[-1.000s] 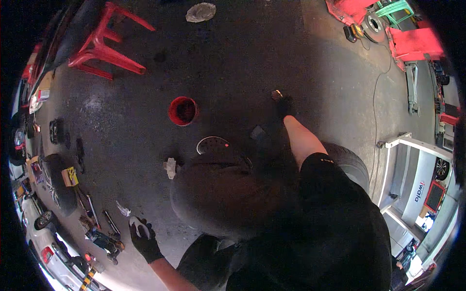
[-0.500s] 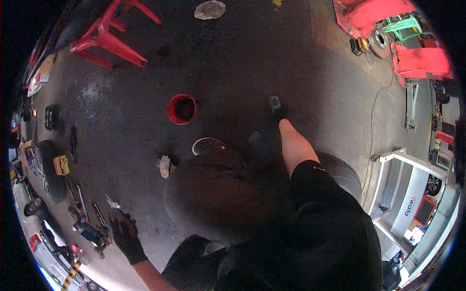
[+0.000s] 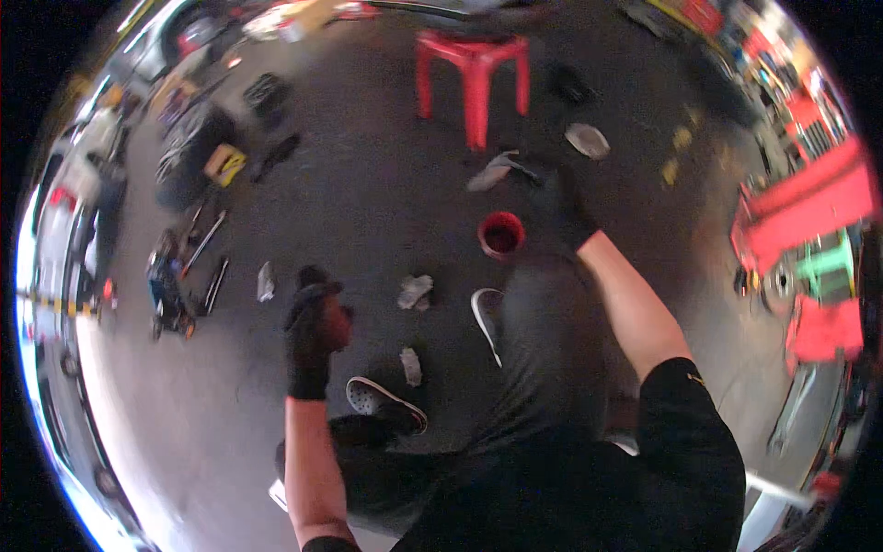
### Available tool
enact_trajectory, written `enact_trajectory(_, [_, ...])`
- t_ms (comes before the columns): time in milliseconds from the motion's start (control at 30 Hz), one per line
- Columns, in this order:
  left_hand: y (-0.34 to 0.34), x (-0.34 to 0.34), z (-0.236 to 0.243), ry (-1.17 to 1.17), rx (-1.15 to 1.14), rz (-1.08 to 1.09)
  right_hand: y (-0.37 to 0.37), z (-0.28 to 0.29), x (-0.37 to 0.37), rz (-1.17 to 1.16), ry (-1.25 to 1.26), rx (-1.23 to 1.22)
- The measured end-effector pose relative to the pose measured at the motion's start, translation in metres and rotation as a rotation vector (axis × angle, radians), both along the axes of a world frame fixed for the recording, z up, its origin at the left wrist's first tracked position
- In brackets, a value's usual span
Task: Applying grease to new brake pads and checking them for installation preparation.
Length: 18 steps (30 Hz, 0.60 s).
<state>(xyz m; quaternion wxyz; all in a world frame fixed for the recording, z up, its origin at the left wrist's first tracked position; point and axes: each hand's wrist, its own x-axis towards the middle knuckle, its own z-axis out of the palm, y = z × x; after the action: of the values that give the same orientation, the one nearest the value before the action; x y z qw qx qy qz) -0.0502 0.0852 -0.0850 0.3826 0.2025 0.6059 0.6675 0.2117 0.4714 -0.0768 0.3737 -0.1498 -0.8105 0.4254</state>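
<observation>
**Left hand (image 3: 315,324) closed around a dark curved piece (image 3: 317,290), right hand (image 3: 565,207) beside a grey strip (image 3: 490,175)**

From my remote feed, starting at the far left, I see a wheeled black device (image 3: 167,287) on the floor, with a dark bar (image 3: 216,285) just beside it. Above them, a yellow-and-tan box (image 3: 225,166) lies near a dark wheel (image 3: 187,158).

Next comes a pale crumpled scrap (image 3: 266,281), then my wearer's left hand, black-gloved and raised. Its fingers are curled narrow around the dark curved piece, which shows at the top of the grip; the blur keeps me from telling what it is.

Right of that hand I have a perforated clog (image 3: 375,401) on one foot, with two more crumpled pieces near it: a small one (image 3: 410,366) and a wider one (image 3: 415,292).

Farther up stands a red stool (image 3: 475,63). Below it, the grey strip lies at the fingertips of the right hand. That black glove is smeared by motion, so I cannot tell whether it pinches the strip or how wide its fingers are. A red bucket (image 3: 518,242) sits just below the strip.

Past the right hand I see a pale oval scrap (image 3: 588,141), then a metal disc (image 3: 779,286) and a green frame (image 3: 828,264) beside red metalwork (image 3: 809,207).
</observation>
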Motion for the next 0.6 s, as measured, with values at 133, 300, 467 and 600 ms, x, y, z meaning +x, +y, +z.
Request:
enact_trajectory(133, [-0.022,0.016,0.024,0.112,0.251,0.082,-0.096,0.105,-0.078,0.332,-0.06,0.134])
enact_trajectory(300, [-0.042,0.018,0.078,-0.006,0.344,0.171,-0.208,0.131,-0.148,0.726,-0.066,-0.349])
enact_trajectory(467, [-0.077,-0.004,0.077,0.015,0.31,0.17,-0.262,0.108,-0.177,0.611,-0.035,0.122])
enact_trajectory(600, [-0.071,-0.006,0.068,-0.246,0.329,0.171,-0.258,0.093,-0.177,0.571,-0.187,-0.166])
